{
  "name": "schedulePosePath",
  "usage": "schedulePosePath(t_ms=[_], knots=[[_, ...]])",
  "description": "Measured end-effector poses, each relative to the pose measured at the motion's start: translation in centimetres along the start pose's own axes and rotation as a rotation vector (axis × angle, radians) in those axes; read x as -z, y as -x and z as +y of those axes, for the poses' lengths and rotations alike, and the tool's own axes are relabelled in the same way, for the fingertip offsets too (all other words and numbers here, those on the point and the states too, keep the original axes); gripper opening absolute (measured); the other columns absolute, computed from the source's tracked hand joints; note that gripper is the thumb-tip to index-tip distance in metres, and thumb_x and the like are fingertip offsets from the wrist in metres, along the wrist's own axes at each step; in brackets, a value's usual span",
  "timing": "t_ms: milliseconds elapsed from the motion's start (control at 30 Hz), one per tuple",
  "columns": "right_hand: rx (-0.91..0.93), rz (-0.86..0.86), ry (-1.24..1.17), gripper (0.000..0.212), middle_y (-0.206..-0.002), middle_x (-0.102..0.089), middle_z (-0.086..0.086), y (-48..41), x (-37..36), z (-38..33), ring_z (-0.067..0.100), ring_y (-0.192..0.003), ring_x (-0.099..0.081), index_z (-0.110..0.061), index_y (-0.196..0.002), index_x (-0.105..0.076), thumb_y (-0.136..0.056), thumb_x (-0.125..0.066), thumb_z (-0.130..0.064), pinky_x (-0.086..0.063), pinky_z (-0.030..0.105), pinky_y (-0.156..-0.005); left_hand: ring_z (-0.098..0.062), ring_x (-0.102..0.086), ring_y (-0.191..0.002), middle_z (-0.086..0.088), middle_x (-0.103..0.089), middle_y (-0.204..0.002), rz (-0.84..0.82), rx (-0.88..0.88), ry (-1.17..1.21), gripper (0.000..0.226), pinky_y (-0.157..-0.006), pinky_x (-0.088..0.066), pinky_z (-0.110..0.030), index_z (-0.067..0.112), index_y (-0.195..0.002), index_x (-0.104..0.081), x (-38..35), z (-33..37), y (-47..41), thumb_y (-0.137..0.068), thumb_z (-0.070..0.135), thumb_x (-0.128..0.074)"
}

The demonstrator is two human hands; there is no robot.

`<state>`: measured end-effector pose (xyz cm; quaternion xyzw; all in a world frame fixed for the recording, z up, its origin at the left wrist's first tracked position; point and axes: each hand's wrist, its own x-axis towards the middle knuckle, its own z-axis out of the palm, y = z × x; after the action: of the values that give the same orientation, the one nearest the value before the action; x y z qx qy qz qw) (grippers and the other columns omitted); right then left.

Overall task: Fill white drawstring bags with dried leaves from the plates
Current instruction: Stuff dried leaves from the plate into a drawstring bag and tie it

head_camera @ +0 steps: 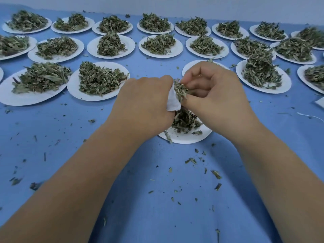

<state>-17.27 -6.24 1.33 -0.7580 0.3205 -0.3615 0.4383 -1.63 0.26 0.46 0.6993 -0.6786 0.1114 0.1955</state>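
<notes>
Above the near plate (185, 138), the left hand (143, 100) holds a small white bag (172, 100) with curled fingers. A clump of dried leaves (180, 90) sticks out of the bag's top. The right hand (213, 92), also above the plate, pinches that clump. A leaf pile (185, 121) sits on the plate.

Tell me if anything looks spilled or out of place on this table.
Yes. Leaf crumbs are spilled across the blue cloth, thickest in front of the near plate. What shows of the far plate behind the right hand looks bare, unlike its heaped neighbours.
</notes>
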Motion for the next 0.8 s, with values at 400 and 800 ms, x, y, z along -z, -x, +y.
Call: schedulePosePath(t_ms=[400, 800], knots=[[0.005, -0.138, -0.166, 0.022, -0.093, -0.076, 0.009, 0.1, 0.8, 0.8, 0.019, -0.078, -0.070, -0.010, -0.092, -0.078, -0.086, -0.071, 0.010, -0.060, 0.039, -0.077, -0.032, -0.056, -0.065, 0.002, -0.056, -0.068, -0.014, 0.061, 0.167, 0.028, -0.059, -0.049, -0.040, 0.018, -0.096, -0.059, -0.4, -0.5, -1.0, -0.070, 0.029, -0.057], [0.159, -0.003, -0.020, 0.041, -0.092, -0.071, 0.000, 0.6, 1.6, 0.5, 0.042, -0.073, -0.056, -0.021, -0.104, -0.077, -0.080, -0.054, 0.003, -0.046, 0.044, -0.056, -0.029, -0.053, -0.064, 0.007, -0.051, -0.063, 0.025, 0.127, 0.271, 0.031, -0.062, -0.052, -0.043, 0.024, -0.102, -0.060, -0.9, -0.8, -0.5, -0.072, 0.029, -0.060]])
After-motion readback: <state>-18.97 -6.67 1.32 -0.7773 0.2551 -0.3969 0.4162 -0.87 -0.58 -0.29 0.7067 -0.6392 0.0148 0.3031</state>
